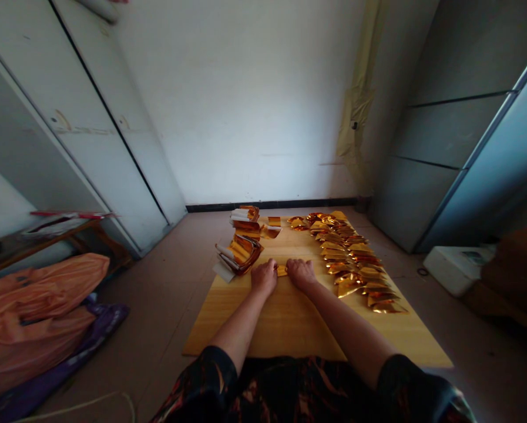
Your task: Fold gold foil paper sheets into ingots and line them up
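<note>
A small piece of gold foil paper (282, 270) is stretched between my two hands over the wooden board (289, 329). My left hand (264, 276) is closed on its left end, and my right hand (301, 273) is closed on its right end. Left of my hands lies a stack of gold and white foil sheets (241, 252), with more sheets (245, 222) behind it. Rows of folded gold foil pieces (342, 252) cover the right side of the board.
Grey cabinets (113, 117) stand at the left, and a tall grey cabinet (439, 153) is at the right. Orange cloth (47, 311) lies over a purple bag (69, 370) on the left. A white box (457, 270) sits on the floor at right.
</note>
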### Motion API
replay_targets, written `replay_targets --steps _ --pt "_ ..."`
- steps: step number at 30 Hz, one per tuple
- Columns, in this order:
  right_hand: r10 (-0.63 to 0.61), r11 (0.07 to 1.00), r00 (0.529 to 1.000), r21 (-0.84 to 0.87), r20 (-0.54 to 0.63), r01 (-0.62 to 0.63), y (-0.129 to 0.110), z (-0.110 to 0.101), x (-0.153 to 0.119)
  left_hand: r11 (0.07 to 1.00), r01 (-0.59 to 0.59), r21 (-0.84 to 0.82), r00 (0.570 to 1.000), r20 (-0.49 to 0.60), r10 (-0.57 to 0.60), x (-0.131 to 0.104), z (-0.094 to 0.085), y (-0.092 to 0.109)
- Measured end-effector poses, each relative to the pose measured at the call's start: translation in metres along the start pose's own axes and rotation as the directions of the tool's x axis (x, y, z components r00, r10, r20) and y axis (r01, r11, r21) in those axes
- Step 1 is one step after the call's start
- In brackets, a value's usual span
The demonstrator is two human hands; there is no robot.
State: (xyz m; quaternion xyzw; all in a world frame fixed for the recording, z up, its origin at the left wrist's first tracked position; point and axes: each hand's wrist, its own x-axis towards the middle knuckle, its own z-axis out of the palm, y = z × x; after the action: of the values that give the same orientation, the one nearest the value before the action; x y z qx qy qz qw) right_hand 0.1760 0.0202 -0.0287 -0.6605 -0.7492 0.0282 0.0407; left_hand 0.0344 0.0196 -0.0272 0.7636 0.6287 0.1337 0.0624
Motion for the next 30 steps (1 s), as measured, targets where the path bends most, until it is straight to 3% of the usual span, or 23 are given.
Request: replay_targets --steps 5,14,21,30 --pt "-0.013 1.0 0.999 -0.002 -0.045 0.013 0.001 0.002 -0.003 0.998 0.02 -0.053 0.999 0.033 -0.018 0.005 -0.004 -0.003" --pt "-0.033 0.999 0.998 -0.006 -0.048 0.033 0.002 0.001 -0.004 0.935 0.119 -0.333 0.993 0.034 -0.114 0.013 0.002 -0.014" --pt "-0.021 1.0 0.998 0.013 -0.055 0.022 -0.001 -0.002 -0.007 0.941 0.154 -0.301 0.987 0.007 -0.159 0.01 0.001 -0.012" --pt "0.008 1.0 1.0 0.007 -0.013 -0.008 -0.002 -0.002 -0.002 0.969 0.12 -0.215 0.99 -0.041 -0.132 0.007 0.005 -0.014"
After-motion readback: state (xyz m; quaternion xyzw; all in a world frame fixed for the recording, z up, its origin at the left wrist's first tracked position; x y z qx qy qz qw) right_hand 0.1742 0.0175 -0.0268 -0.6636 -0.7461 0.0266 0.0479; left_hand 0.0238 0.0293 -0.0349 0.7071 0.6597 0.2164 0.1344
